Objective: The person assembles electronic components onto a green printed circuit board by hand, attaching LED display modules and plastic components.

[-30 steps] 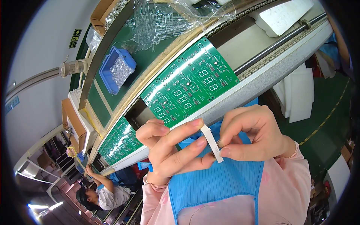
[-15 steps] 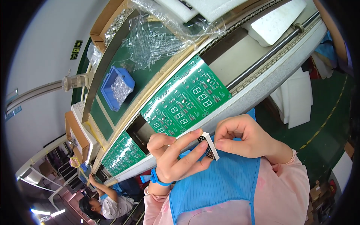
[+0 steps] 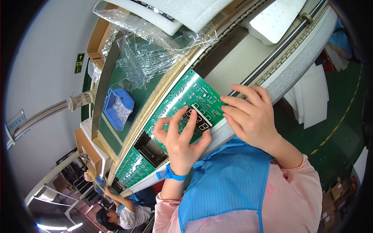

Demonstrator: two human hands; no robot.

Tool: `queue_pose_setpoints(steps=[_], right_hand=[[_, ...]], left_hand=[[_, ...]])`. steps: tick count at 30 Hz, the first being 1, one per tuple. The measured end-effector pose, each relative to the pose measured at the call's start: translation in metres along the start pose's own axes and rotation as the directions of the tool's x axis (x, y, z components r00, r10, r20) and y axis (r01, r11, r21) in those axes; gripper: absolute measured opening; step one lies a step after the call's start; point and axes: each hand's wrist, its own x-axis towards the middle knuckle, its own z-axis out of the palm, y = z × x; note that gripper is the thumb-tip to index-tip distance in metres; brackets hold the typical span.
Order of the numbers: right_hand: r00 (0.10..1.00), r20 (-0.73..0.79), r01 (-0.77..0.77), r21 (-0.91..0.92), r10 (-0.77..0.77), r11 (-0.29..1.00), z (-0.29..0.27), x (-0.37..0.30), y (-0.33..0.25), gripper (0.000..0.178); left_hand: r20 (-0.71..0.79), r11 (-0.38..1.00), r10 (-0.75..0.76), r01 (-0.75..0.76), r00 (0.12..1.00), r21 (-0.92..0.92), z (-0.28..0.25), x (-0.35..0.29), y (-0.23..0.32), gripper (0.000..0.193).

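Observation:
A black seven-segment display module (image 3: 204, 125) with a white edge lies face up over the middle of a green circuit board (image 3: 180, 91). My left hand (image 3: 179, 141), with a blue strap round its wrist, grips the module between its fingers and thumb. One fingertip rests on the module's face. Whether its pins sit in the board is hidden. My right hand (image 3: 252, 116) is at the board's right edge with its fingers apart and curved. Its fingertips are at or just over that edge, and nothing shows between them.
The board rides on a rail conveyor with a metal shaft (image 3: 279, 48). More boards (image 3: 134, 167) sit further left. Beyond the rail are a blue bin (image 3: 118, 108) of small clear parts, crumpled plastic film (image 3: 145, 58) and white foam (image 3: 276, 21). A co-worker (image 3: 126, 215) is at lower left.
My left hand has brought the display module from in front of my apron onto the board, turned face up. My right hand has left the module and moved up to the board's right edge.

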Motion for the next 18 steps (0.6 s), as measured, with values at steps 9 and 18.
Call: queue_pose_setpoints(steps=[9,18], right_hand=[[0.995,-0.097,0.010,-0.008,-0.011,1.000,0.015,-0.001,0.008,0.013],[0.992,-0.127,0.004,0.000,-0.004,1.000,0.018,-0.002,0.006,0.011]], left_hand=[[0.058,0.999,-0.010,0.008,0.998,0.035,0.007,0.009,0.004,0.051],[0.058,0.995,-0.055,0.050,0.997,0.081,0.006,0.006,0.007,0.050]])
